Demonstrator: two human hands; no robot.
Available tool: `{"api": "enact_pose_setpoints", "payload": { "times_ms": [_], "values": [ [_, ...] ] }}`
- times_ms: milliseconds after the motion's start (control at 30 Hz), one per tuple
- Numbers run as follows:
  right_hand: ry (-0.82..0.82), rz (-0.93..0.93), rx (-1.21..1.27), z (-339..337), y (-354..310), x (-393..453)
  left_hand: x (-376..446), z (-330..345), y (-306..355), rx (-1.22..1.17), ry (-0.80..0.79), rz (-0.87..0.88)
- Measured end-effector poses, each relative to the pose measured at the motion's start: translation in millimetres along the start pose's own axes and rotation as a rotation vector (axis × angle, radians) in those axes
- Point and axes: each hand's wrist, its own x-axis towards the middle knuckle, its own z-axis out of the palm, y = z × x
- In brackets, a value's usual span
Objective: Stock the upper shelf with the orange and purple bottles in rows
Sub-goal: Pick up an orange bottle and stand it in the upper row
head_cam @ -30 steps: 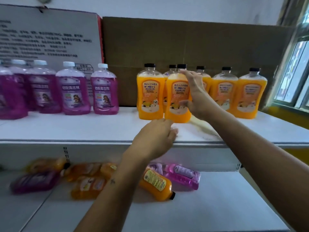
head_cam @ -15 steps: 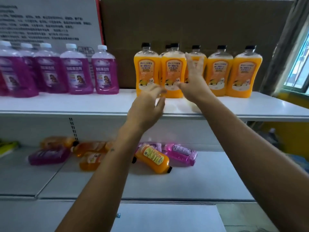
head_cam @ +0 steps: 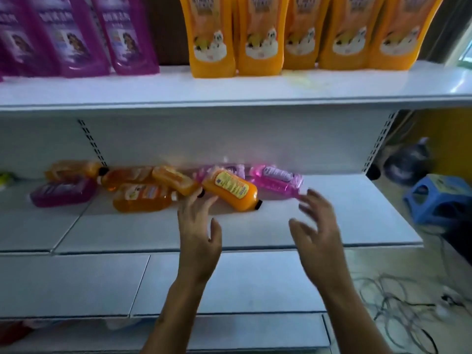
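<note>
On the upper shelf (head_cam: 229, 95) stand purple bottles (head_cam: 127, 37) at the left and a row of orange bottles (head_cam: 260, 37) at the right, all upright. The shelf below (head_cam: 357, 215) holds several bottles lying down: an orange bottle with a yellow label (head_cam: 231, 191), a pink bottle (head_cam: 275, 180), more orange bottles (head_cam: 143, 198) and a purple bottle (head_cam: 61, 194). My left hand (head_cam: 198, 233) reaches with spread fingers, its fingertips just short of the labelled orange bottle. My right hand (head_cam: 316, 231) hovers open in front of the pink bottle. Neither hand holds anything.
A lower white shelf (head_cam: 76, 282) juts out under my arms. On the floor at the right lie tangled cables (head_cam: 398, 305), with a blue plastic stool (head_cam: 439, 198) and a dark bag (head_cam: 406, 162) behind them. Brown cardboard backs the upper shelf.
Both hands have dropped from the orange bottles on the upper shelf to the lower shelf. The view has tilted downward with them.
</note>
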Motion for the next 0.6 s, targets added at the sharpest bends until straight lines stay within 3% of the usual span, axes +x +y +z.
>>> {"api": "enact_pose_setpoints", "payload": {
  "times_ms": [67, 167, 367, 467, 600],
  "values": [
    [-0.029, 0.163, -0.063, 7, 37, -24, -21, 7, -23, 0.022, -0.121, -0.051],
    [-0.049, 0.262, -0.101, 18, 66, -44, -38, 9, -47, 0.073, -0.211, -0.076],
    [-0.121, 0.215, -0.118, 57, 77, -12, -12, 22, -61, 0.113, -0.282, -0.060],
    [-0.135, 0.178, -0.260, 80, 84, 18, 19, 39, -67, 0.168, -0.328, -0.003],
    [-0.310, 0.155, -0.414, 110, 101, 58, 64, 72, -83, 0.339, -0.438, 0.126]
  ]
}}
